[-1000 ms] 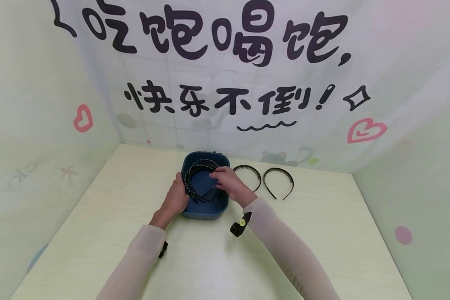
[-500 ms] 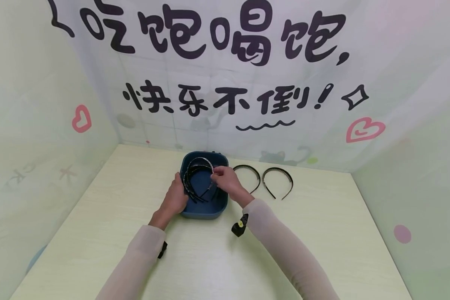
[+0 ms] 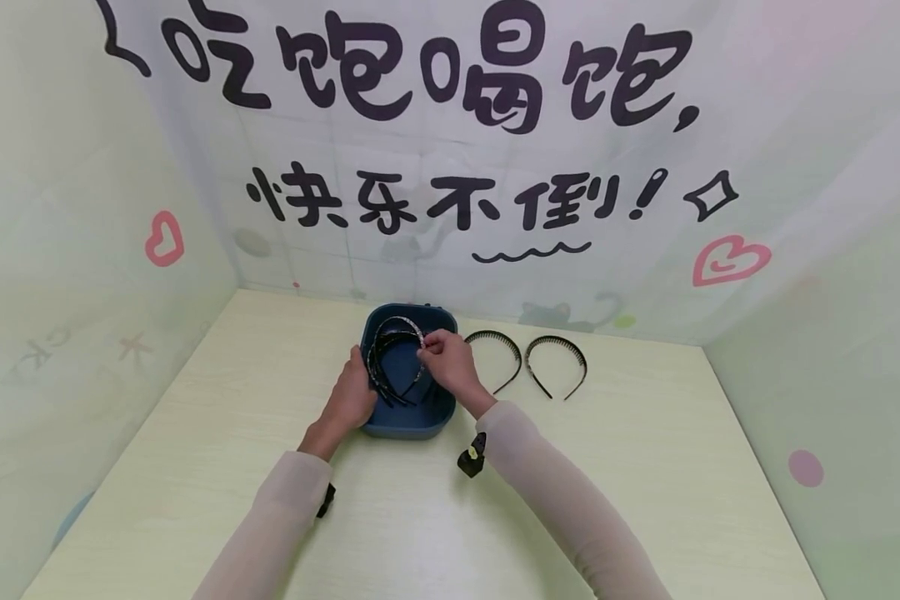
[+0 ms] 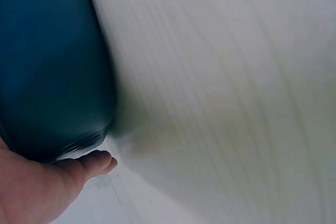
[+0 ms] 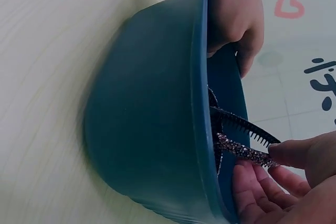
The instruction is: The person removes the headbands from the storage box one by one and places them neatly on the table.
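Leftmost, a pale wall with a pink outlined heart leaned over the light wood-grained table, and next to it, across the back sheet, ran rounded black writing, 吃饱喝饱 above 快乐不倒!. Below this, my left hand was clamped over the left wall of a deep blue bin, smooth, plastic-looking, with rounded corners. Several slim black headbands lay overlapping inside it, too tangled to count. Toward the bin's right side, well apart from the left, my right hand pinched a glittering headband, its surface rough with tiny sparkling grains; black comb teeth showed close beside it, though I couldn't tell whether they were part of it. That hand partly covered a toothed headband on the table just right of the bin. Next to this lay another toothed headband, curved like a horseshoe. Beyond, past a second pink heart, a purple spot marked the right wall.
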A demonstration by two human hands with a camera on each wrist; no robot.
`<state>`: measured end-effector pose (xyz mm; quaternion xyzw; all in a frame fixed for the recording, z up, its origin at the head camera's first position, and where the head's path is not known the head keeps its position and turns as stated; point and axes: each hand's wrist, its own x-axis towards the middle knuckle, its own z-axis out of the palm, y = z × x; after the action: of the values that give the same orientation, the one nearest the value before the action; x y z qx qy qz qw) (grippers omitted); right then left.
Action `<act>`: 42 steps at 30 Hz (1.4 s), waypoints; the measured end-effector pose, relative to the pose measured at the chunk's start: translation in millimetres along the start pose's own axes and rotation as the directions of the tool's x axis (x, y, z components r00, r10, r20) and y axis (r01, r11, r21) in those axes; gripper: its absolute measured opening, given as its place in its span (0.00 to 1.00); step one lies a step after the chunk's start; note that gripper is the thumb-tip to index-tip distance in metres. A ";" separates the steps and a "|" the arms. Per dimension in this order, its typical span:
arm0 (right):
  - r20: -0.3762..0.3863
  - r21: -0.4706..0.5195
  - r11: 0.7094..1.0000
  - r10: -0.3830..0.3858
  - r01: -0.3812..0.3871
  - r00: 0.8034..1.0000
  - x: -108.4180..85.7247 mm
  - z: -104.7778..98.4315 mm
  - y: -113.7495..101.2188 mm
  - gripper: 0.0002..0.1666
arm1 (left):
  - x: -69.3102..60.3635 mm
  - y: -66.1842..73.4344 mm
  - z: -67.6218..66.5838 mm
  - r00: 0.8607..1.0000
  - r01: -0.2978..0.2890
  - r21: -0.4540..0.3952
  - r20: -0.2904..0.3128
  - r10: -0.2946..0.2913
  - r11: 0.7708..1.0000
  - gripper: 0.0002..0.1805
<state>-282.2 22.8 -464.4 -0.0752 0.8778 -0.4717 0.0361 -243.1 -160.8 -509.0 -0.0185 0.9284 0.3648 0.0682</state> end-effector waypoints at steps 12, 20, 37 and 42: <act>-0.076 0.092 0.996 -0.001 0.008 0.997 6.9 -7.9 1.4 0.14 | -0.2 0.1 1.4 1.000 -0.006 0.008 -0.017 0.006 1.000 0.43; -0.083 0.275 0.961 0.064 -0.039 0.994 10.9 -28.9 2.0 0.15 | 0.7 -0.3 1.4 1.000 0.010 -0.003 -0.001 -0.010 1.000 0.44; -0.052 0.501 0.851 0.210 -0.156 0.976 17.6 -104.2 43.3 0.18 | 0.3 1.0 1.2 1.000 0.015 0.016 -0.002 -0.015 1.000 0.44; -0.074 0.490 0.853 0.243 -0.176 0.967 15.9 -122.5 60.5 0.20 | 0.5 0.0 2.3 1.000 0.021 0.018 -0.002 -0.021 1.000 0.44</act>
<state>-320.2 153.8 -447.0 0.0641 0.7368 -0.6715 0.0461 -243.3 -159.2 -510.7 -0.0282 0.9314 0.3558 0.0715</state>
